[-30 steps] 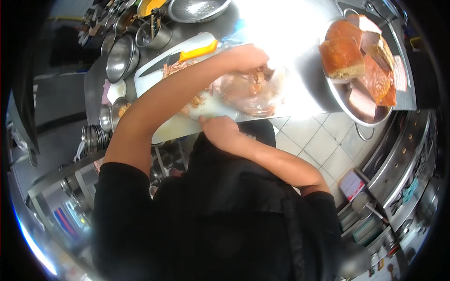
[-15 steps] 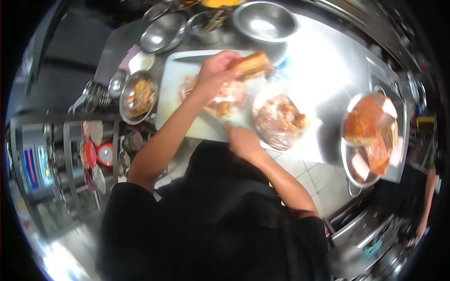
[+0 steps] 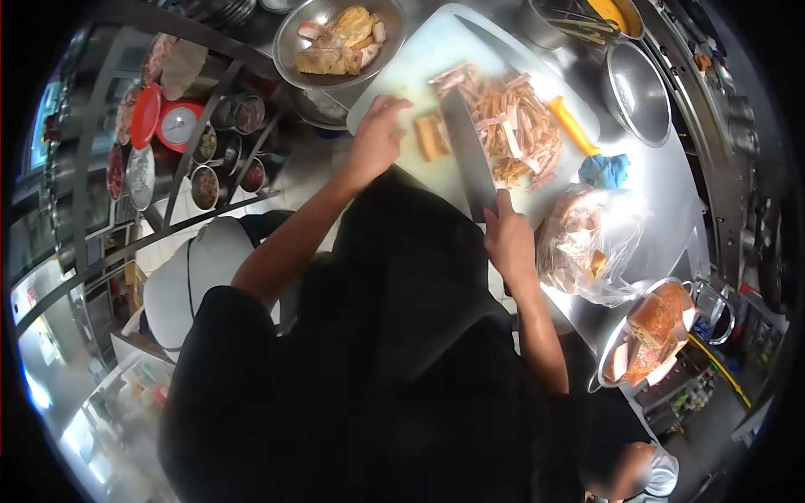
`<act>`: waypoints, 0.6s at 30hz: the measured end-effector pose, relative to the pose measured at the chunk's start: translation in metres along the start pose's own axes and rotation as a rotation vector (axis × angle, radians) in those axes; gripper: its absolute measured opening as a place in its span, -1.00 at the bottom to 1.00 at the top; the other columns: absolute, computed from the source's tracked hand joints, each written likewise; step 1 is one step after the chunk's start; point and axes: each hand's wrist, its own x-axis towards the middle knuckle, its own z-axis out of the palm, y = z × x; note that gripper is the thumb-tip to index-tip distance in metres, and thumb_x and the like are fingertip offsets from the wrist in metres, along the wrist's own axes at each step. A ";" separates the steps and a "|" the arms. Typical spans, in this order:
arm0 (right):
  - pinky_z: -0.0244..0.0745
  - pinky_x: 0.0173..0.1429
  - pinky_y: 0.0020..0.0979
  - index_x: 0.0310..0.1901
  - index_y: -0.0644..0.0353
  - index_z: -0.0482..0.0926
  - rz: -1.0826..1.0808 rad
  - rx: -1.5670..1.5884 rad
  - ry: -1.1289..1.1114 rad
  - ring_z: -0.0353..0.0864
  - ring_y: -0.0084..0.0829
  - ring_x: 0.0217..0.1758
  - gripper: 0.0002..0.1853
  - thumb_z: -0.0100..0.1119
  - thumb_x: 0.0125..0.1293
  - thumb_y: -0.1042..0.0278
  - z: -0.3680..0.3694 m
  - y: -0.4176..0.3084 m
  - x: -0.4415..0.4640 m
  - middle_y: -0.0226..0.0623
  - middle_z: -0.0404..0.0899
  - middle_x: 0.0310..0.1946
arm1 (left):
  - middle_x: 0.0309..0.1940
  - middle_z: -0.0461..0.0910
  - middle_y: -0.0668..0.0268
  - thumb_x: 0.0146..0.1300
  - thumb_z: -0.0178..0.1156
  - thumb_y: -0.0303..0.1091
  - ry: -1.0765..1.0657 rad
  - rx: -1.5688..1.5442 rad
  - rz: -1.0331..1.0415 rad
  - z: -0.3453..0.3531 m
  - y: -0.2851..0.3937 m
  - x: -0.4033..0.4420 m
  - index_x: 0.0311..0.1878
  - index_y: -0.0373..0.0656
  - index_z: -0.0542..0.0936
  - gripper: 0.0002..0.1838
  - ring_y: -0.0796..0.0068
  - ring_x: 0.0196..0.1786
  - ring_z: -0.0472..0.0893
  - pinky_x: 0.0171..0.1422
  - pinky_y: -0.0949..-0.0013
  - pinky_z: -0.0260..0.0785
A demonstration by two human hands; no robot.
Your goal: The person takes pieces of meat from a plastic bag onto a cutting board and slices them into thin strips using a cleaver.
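Note:
My right hand point(image 3: 510, 241) is closed around the handle of a cleaver point(image 3: 470, 159), its broad blade pointing away from me over the white cutting board point(image 3: 402, 71). Left of the blade lies a small block of browned meat point(image 3: 432, 138), apparently pork. My left hand point(image 3: 379, 138) hovers just left of that block, fingers loosely bent and holding nothing. A heap of thin meat strips point(image 3: 520, 126) spreads to the right of the blade. Beyond it, a knife with a yellow handle point(image 3: 574, 127) rests along the board's far side.
A metal bowl point(image 3: 285, 50) of meat chunks stands beyond the board's left corner. To the right are a blue cloth point(image 3: 604, 171), a plastic bag point(image 3: 579, 243) of meat and an oval tray point(image 3: 605, 369) of roasted slabs. Another person point(image 3: 633, 474) is at lower right.
My left hand has let go of the meat block, which now lies on the board. The cleaver is now beside the strips, still in my right hand. The camera view has turned.

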 end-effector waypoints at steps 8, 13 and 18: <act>0.41 -0.45 0.00 -0.09 0.21 0.32 0.036 -0.121 0.155 0.55 0.08 -0.57 -0.78 0.08 0.28 0.44 -0.012 -0.054 0.012 0.00 0.51 -0.69 | -0.14 0.48 0.16 0.10 0.18 -0.59 -0.027 -0.152 0.120 0.009 0.000 0.012 -0.06 -0.19 0.52 -0.71 0.15 -0.13 0.55 -0.02 0.26 0.41; 0.45 -0.39 0.04 -0.11 0.18 0.29 0.107 -0.263 -0.040 0.58 0.10 -0.50 -0.81 0.03 0.28 0.44 -0.007 -0.061 0.025 0.06 0.54 -0.62 | -0.28 0.47 0.16 0.09 0.16 -0.52 -0.030 -0.028 0.108 0.030 0.001 0.021 -0.21 -0.19 0.48 -0.82 0.03 -0.20 0.52 -0.19 0.11 0.38; 0.47 -0.37 0.04 -0.11 0.22 0.28 0.113 -0.227 -0.089 0.60 0.09 -0.48 -0.79 0.01 0.25 0.49 -0.016 -0.072 0.027 0.06 0.55 -0.61 | -0.28 0.46 0.12 0.08 0.14 -0.52 -0.058 -0.013 0.106 0.030 0.001 0.020 -0.21 -0.23 0.46 -0.82 0.01 -0.22 0.50 -0.19 0.08 0.37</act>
